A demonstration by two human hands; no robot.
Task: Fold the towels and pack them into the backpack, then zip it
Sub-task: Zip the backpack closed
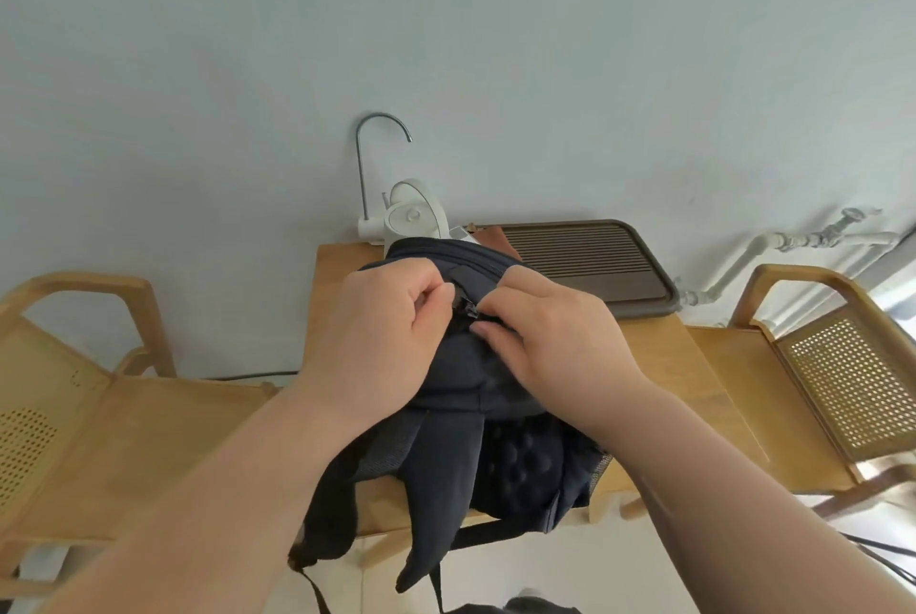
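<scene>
A dark navy backpack point(515, 460) stands on a small wooden table point(659, 355), its padded back and straps facing me and hanging over the front edge. My left hand point(376, 341) pinches the fabric at the bag's top left. My right hand point(555, 341) grips the top just to the right. Between the two hands a metal zipper pull point(470, 311) shows on the closed-looking zip line. No towel is visible; the bag's inside is hidden.
Behind the bag stand a white kettle point(414, 217) with a curved metal spout point(381, 127) and a dark slatted tray point(590, 261). Wooden chairs with cane backs flank the table at left point(74, 395) and right point(832, 365). White pipes point(773, 246) run along the wall.
</scene>
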